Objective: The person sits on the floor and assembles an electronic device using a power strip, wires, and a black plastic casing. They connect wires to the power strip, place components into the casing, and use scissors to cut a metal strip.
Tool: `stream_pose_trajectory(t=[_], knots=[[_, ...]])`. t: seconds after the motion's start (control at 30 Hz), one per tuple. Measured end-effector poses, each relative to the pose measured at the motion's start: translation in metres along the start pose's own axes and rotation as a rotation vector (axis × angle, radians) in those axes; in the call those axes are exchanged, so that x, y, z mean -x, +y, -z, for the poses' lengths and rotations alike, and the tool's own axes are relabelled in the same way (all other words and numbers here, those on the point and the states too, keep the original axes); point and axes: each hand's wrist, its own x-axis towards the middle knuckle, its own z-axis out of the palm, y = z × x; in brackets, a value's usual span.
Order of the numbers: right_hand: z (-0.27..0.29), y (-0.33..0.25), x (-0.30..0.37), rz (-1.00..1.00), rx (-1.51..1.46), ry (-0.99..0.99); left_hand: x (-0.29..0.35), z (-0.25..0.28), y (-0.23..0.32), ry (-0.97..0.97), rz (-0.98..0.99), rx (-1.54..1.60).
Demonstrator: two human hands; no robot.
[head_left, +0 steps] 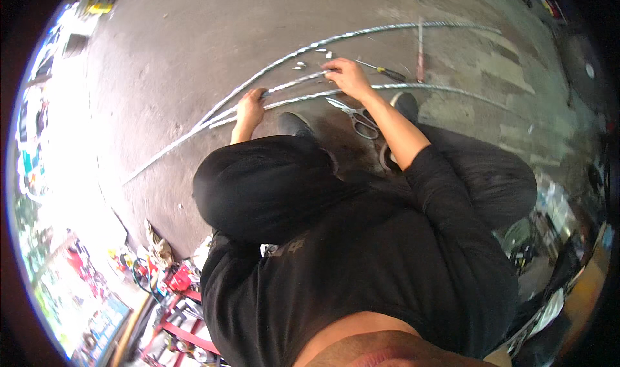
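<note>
I squat over a length of silver twisted wire rope (pixel 310 47) that lies on the floor in a long bend. A shorter piece of the rope (pixel 294 83) runs between my two hands. My left hand (pixel 250 108) is closed round it, near where the strands come together. At its other end, my right hand (pixel 349 77) pinches the rope tip between thumb and fingers. Another rope length (pixel 445 88) passes nearer to my feet. Just below my right hand lies a pair of scissors (pixel 363 125), and beyond it a screwdriver (pixel 391 74) with a dark and yellow handle.
Small white pieces (pixel 300 66) are scattered beside the rope. A reddish-brown stick (pixel 420 57) lies at the right, across the outer rope. My shoes (pixel 296 124) are close to the rope. Assorted clutter (pixel 177 280) and red bars (pixel 187 335) stand at the lower left.
</note>
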Motion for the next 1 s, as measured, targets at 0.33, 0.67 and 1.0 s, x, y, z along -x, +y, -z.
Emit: stream_pose_trajectory(t=[0.33, 0.67, 1.0], knots=[[-0.006, -0.004, 0.001, -0.368, -0.460, -0.065, 0.005, 0.013, 0.010, 0.030, -0.021, -0.052], [-0.020, 0.008, 0.004, -0.694, -0.302, -0.050, -0.007, 0.025, 0.041, -0.256, 0.128, -0.131], [-0.030, 0.002, 0.002, -0.868, -0.478, -0.063, -0.043, -0.014, 0.076, -0.462, -0.081, 0.158]])
